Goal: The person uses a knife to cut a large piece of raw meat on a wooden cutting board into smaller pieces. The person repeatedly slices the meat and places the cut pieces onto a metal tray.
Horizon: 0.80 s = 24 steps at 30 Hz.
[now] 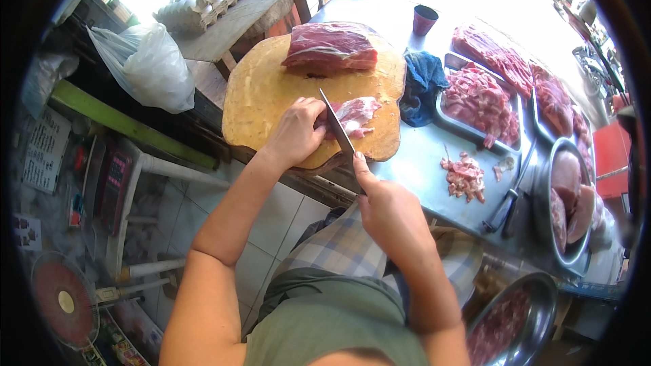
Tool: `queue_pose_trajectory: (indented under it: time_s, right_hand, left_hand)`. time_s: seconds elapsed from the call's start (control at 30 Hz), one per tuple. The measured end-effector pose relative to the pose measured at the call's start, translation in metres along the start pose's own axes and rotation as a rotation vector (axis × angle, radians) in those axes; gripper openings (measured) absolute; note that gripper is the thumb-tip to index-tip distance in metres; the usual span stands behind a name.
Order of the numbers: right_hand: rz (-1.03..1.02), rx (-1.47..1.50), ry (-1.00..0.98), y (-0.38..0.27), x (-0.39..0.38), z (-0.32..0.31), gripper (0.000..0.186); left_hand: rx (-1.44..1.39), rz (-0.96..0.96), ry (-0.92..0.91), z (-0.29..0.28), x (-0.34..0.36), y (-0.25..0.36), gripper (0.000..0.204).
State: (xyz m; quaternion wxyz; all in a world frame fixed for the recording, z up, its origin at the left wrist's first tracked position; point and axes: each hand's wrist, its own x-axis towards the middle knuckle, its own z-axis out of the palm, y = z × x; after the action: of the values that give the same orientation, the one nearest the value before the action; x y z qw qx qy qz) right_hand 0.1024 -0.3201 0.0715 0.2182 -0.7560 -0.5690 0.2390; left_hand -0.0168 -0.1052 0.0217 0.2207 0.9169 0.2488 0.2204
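My right hand point(391, 211) grips a knife point(339, 130), whose blade slants up and away to the left over a wooden chopping board point(254, 88). Under and beside the blade lies a small piece of pale pink meat point(358, 114). My left hand point(298, 132) presses on the meat's left end with its fingers curled, right beside the blade. The part of the meat under those fingers is hidden. Toward the far edge of the board rests a large block of red meat point(330, 47) with white fat along it.
Right of the board are a blue cloth point(422, 88), a tray of cut meat point(480, 105), scraps point(464, 176), a sharpening steel point(505, 207) and a metal bowl point(569, 257) of meat. A dark cup point(424, 20) stands farther back. A white plastic bag point(152, 68) hangs at left, near egg trays point(203, 7).
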Motion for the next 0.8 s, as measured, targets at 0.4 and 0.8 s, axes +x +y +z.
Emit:
queue_pose_trajectory:
  time_s: [0.4, 0.8]
  right_hand:
    - [-0.189, -0.063, 0.235, -0.003, 0.078, 0.036, 0.066]
    - [-0.12, 0.127, 0.156, 0.015, -0.031, -0.007, 0.062]
  left_hand:
    - [-0.011, 0.054, 0.083, 0.011, -0.002, -0.007, 0.009]
    - [-0.324, -0.213, 0.014, 0.001, -0.004, -0.011, 0.026]
